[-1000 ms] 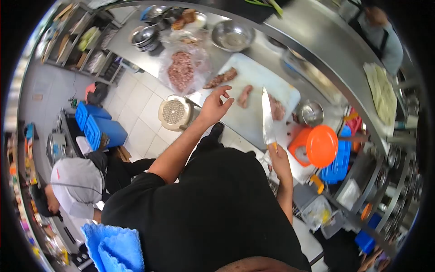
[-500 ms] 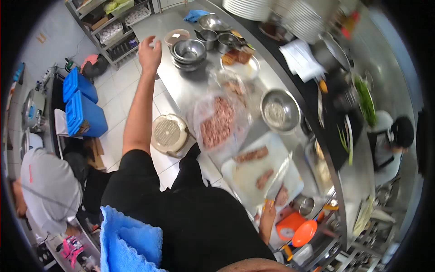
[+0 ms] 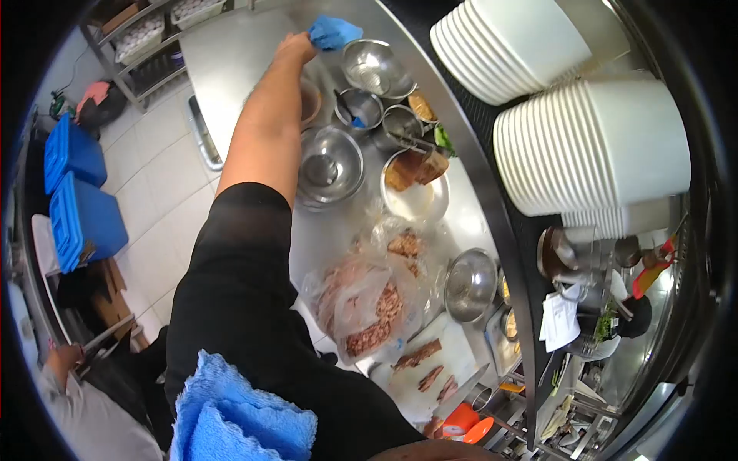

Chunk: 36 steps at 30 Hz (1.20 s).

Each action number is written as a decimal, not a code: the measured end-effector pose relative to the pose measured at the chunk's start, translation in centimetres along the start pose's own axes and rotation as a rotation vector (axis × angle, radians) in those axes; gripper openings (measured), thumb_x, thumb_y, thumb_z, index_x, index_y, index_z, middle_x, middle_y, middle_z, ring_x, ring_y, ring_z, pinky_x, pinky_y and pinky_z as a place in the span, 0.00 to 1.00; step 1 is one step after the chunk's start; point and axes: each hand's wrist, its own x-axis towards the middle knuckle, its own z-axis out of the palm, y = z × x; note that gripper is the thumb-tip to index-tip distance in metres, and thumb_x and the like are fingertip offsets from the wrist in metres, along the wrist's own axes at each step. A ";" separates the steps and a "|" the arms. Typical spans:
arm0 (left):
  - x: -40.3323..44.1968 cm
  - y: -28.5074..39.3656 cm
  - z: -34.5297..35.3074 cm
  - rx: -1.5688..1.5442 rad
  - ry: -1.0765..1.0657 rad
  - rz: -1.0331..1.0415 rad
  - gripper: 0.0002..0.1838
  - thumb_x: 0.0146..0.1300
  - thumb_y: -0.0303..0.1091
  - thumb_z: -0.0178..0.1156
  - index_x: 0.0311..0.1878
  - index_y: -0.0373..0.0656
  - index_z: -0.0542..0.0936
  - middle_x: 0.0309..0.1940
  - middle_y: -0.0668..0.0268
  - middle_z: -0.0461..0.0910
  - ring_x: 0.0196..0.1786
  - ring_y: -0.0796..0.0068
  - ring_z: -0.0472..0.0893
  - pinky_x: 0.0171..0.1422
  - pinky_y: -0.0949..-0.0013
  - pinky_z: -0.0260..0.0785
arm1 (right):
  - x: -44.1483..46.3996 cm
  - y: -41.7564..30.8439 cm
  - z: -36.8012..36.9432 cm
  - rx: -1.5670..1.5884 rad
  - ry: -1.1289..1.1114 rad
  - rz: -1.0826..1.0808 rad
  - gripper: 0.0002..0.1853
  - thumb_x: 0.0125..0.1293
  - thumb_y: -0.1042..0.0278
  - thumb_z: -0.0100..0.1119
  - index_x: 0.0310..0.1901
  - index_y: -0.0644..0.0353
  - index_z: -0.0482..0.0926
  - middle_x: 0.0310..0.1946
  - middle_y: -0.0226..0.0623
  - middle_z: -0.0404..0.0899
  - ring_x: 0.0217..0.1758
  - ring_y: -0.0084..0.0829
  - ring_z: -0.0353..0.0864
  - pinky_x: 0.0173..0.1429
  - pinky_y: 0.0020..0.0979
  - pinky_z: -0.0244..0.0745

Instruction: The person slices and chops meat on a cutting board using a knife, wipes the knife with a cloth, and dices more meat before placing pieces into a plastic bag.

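Observation:
My left hand (image 3: 296,48) reaches to the far end of the steel counter, its fingers closed on the edge of a blue cloth (image 3: 336,33). At the lower edge of the counter my right hand (image 3: 433,427) is partly hidden behind my body, around the handle of a knife (image 3: 467,390) whose blade lies over the white cutting board (image 3: 411,393). Strips of meat (image 3: 419,354) rest on that board. Beside it sits a clear plastic bag of chopped meat (image 3: 377,323).
Steel bowls (image 3: 330,165) and a plate with browned pieces of food (image 3: 415,201) stand along the counter. Stacked white plates (image 3: 592,146) fill the shelf at right. An orange scale (image 3: 461,419) is near the board. A co-worker (image 3: 84,407) stands at lower left.
My left hand has moved forward over the counter to the blue cloth and taken hold of it. The view has shifted toward the far end. My right hand stays by the board.

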 end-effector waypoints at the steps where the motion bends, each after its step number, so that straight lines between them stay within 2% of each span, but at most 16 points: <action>1: 2.2 0.2 1.0 0.035 -0.036 0.062 0.30 0.71 0.41 0.58 0.78 0.65 0.76 0.79 0.60 0.71 0.79 0.53 0.74 0.81 0.51 0.69 | 0.2 -0.5 0.6 -0.021 0.018 0.006 0.23 0.82 0.41 0.57 0.48 0.58 0.77 0.27 0.25 0.73 0.23 0.19 0.70 0.23 0.26 0.62; 3: 6.3 0.3 2.7 0.115 -0.108 0.185 0.30 0.71 0.40 0.58 0.78 0.65 0.75 0.79 0.59 0.72 0.78 0.54 0.75 0.80 0.50 0.71 | 0.5 -1.3 1.4 -0.052 0.050 0.027 0.23 0.82 0.41 0.57 0.48 0.58 0.77 0.27 0.25 0.73 0.24 0.19 0.70 0.24 0.26 0.62; 6: 9.2 1.1 4.0 0.140 -0.106 0.193 0.32 0.71 0.37 0.59 0.78 0.66 0.74 0.80 0.59 0.71 0.78 0.54 0.75 0.78 0.49 0.74 | 1.0 -2.2 2.1 -0.091 0.084 0.060 0.23 0.82 0.42 0.58 0.48 0.58 0.77 0.27 0.24 0.72 0.24 0.19 0.69 0.24 0.26 0.61; 7: 10.3 1.3 4.9 0.222 -0.081 0.214 0.35 0.70 0.36 0.60 0.81 0.67 0.70 0.82 0.60 0.69 0.79 0.51 0.74 0.78 0.49 0.73 | 1.1 -2.5 2.0 -0.106 0.092 0.071 0.23 0.82 0.42 0.58 0.47 0.58 0.77 0.27 0.24 0.72 0.24 0.19 0.69 0.24 0.26 0.61; 10: 12.7 1.3 7.7 0.310 -0.045 0.277 0.39 0.71 0.37 0.61 0.84 0.69 0.65 0.86 0.61 0.62 0.81 0.51 0.71 0.79 0.48 0.73 | 1.1 -3.4 2.0 -0.156 0.125 0.094 0.23 0.82 0.42 0.58 0.47 0.58 0.77 0.27 0.24 0.72 0.24 0.18 0.69 0.25 0.26 0.61; 13: 15.8 0.5 10.4 0.341 -0.121 0.311 0.40 0.73 0.41 0.60 0.86 0.71 0.60 0.89 0.62 0.53 0.84 0.52 0.66 0.81 0.47 0.70 | 1.1 -4.0 2.6 -0.182 0.154 0.116 0.22 0.82 0.42 0.58 0.47 0.58 0.77 0.27 0.23 0.71 0.24 0.18 0.69 0.25 0.26 0.60; 15: 18.5 -1.5 13.9 0.283 -0.181 0.223 0.38 0.75 0.45 0.59 0.86 0.70 0.61 0.90 0.63 0.48 0.86 0.53 0.63 0.82 0.47 0.68 | 1.3 -4.5 3.2 -0.190 0.161 0.126 0.22 0.82 0.43 0.58 0.46 0.58 0.77 0.27 0.23 0.71 0.25 0.18 0.68 0.25 0.25 0.60; 17: 18.5 -0.9 13.1 0.333 -0.201 0.209 0.35 0.77 0.49 0.57 0.85 0.68 0.63 0.90 0.63 0.49 0.85 0.54 0.64 0.82 0.47 0.68 | 1.3 -4.7 3.3 -0.190 0.175 0.133 0.22 0.82 0.43 0.58 0.46 0.58 0.77 0.27 0.23 0.71 0.25 0.18 0.68 0.25 0.25 0.60; 19: 12.7 1.4 8.5 0.490 -0.202 0.274 0.33 0.78 0.52 0.55 0.84 0.66 0.66 0.88 0.61 0.55 0.83 0.54 0.68 0.80 0.48 0.69 | 1.5 -5.1 4.0 -0.193 0.184 0.143 0.22 0.82 0.43 0.58 0.46 0.58 0.77 0.27 0.23 0.70 0.25 0.18 0.68 0.26 0.25 0.59; 22: 11.7 1.0 7.9 0.489 -0.136 0.285 0.30 0.79 0.50 0.53 0.82 0.64 0.68 0.86 0.60 0.61 0.79 0.56 0.74 0.79 0.49 0.70 | 1.0 -5.3 4.5 -0.205 0.187 0.153 0.22 0.82 0.43 0.59 0.45 0.58 0.77 0.27 0.22 0.70 0.25 0.17 0.67 0.26 0.25 0.59; 25: 14.2 -1.5 9.2 0.310 -0.168 0.258 0.32 0.74 0.44 0.59 0.80 0.54 0.72 0.79 0.53 0.72 0.77 0.48 0.76 0.79 0.49 0.71 | 0.5 -4.7 4.8 -0.198 0.189 0.150 0.21 0.82 0.44 0.59 0.45 0.57 0.77 0.27 0.22 0.70 0.25 0.17 0.67 0.26 0.25 0.58; 28: 13.4 -3.4 7.5 0.466 -0.349 0.254 0.26 0.75 0.48 0.54 0.70 0.46 0.82 0.72 0.48 0.78 0.74 0.50 0.79 0.78 0.52 0.72 | 0.5 -4.0 4.8 -0.184 0.181 0.138 0.21 0.82 0.44 0.59 0.45 0.57 0.77 0.26 0.21 0.69 0.26 0.17 0.67 0.27 0.25 0.58; 31: 11.8 -7.0 6.2 0.334 -0.203 0.213 0.27 0.75 0.51 0.51 0.61 0.42 0.87 0.66 0.47 0.83 0.71 0.48 0.82 0.74 0.50 0.74 | 0.8 -2.9 4.6 -0.166 0.167 0.113 0.21 0.82 0.44 0.59 0.44 0.57 0.76 0.26 0.21 0.69 0.26 0.16 0.66 0.27 0.25 0.57; 34: 9.7 -11.0 2.6 0.040 -0.038 -0.006 0.32 0.74 0.58 0.51 0.60 0.38 0.87 0.61 0.43 0.85 0.64 0.45 0.85 0.67 0.49 0.77 | 0.7 -1.1 4.0 -0.139 0.155 0.081 0.21 0.82 0.45 0.59 0.44 0.57 0.76 0.26 0.21 0.68 0.26 0.16 0.66 0.27 0.25 0.57; 36: 10.1 -15.3 -0.8 -0.039 0.024 0.057 0.34 0.74 0.59 0.53 0.58 0.34 0.86 0.57 0.45 0.88 0.58 0.47 0.87 0.61 0.48 0.78 | 0.1 0.6 3.3 -0.124 0.147 0.057 0.21 0.82 0.45 0.59 0.43 0.57 0.76 0.26 0.20 0.68 0.26 0.16 0.66 0.28 0.25 0.57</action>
